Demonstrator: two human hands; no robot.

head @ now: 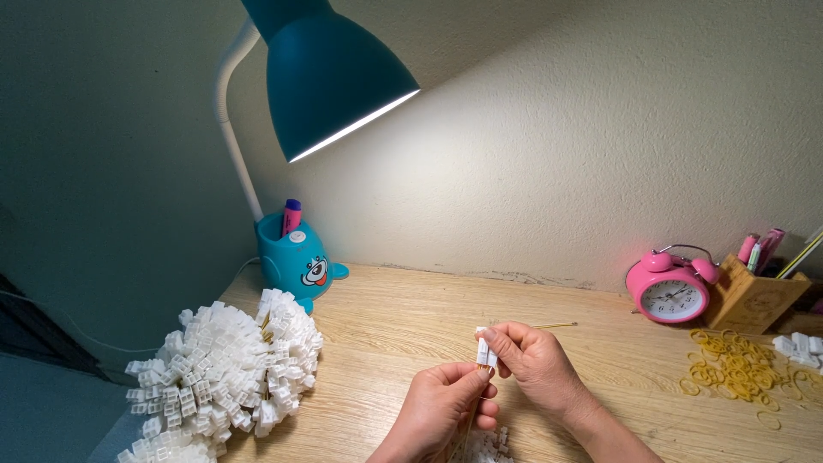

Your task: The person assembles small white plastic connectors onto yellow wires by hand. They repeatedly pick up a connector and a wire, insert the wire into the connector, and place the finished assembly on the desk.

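My left hand (pixel 441 410) and my right hand (pixel 533 360) meet above the wooden desk (pixel 411 326), both pinching a small stack of white plastic clips (pixel 484 350). The right fingers grip the top of the stack, and the left fingertips hold its lower end. A thin yellow rubber band (pixel 473 410) hangs from the stack along the left hand. A few loose white clips (pixel 487 446) lie on the desk below my hands.
A large heap of bundled white clips (pixel 225 377) lies at the left. A teal desk lamp (pixel 330 73) with a pen-holder base (pixel 296 255) stands behind it. At the right are a pink alarm clock (pixel 670 290), a wooden pen box (pixel 754 300), yellow rubber bands (pixel 735 369) and more clips (pixel 801 345).
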